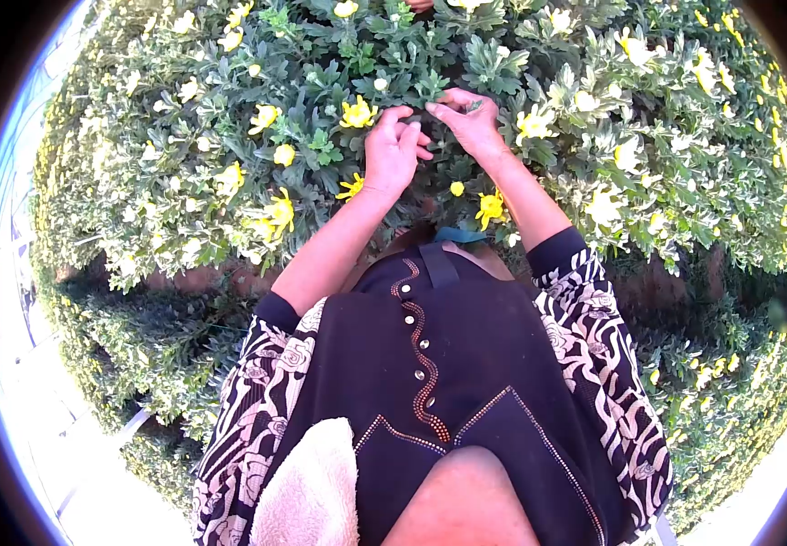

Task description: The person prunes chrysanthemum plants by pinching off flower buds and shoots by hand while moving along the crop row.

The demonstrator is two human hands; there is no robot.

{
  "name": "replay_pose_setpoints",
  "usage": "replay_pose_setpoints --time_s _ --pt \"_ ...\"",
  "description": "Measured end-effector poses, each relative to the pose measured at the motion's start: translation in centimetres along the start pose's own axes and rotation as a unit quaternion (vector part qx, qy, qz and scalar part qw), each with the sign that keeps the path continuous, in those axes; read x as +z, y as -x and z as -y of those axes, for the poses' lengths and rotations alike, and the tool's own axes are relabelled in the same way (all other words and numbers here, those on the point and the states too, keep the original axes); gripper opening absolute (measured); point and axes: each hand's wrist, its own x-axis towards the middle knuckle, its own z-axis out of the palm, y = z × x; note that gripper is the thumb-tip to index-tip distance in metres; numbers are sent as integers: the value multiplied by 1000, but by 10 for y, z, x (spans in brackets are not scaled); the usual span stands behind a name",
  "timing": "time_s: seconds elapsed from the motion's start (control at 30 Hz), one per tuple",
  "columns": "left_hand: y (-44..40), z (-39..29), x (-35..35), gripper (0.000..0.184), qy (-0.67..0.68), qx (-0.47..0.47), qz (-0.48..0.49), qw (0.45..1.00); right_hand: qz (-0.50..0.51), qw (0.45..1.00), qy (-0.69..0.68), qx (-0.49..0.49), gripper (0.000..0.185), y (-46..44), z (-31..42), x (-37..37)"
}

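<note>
Both of my hands are in among the leaves of yellow chrysanthemum plants (321,146). My left hand (393,153) has loosely curled fingers, a little apart, with nothing visible in them; a yellow bloom (357,113) is just left of its fingertips. To its right, my right hand (472,126) brings thumb and forefinger together by a leafy shoot. What lies in that pinch is too small to make out, and a bit of green shows against the fingers. A round pale bud (380,84) stands above the left hand. Below the right wrist is another open yellow flower (491,209).
Dense flowering plants spread to both sides, with blooms and buds. A strip of brown soil (202,280) runs behind the bed, and a second plant row (139,341) follows. A patch of skin (420,5) shows at the top edge. A white fleecy cloth (312,487) hangs on my clothes.
</note>
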Motion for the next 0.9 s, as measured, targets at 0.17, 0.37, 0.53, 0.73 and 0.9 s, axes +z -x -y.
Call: replay_pose_setpoints --time_s 0.17,0.37,0.53,0.73,0.9 --pt "-14 4 10 36 -94 130 -107 981 45 996 6 -71 11 3 -18 -10" --pt "-23 4 14 10 -136 157 -107 972 33 990 -137 -18 4 5 -19 -17" --pt "-17 5 18 6 -16 74 -59 995 -63 954 -179 233 10 -10 -25 -29" --pt "-15 15 6 4 -17 102 -7 995 -91 973 -19 211 6 -37 -51 -31" --pt "-13 -2 -5 11 28 128 59 990 29 990 -60 126 33 -38 -27 -16"
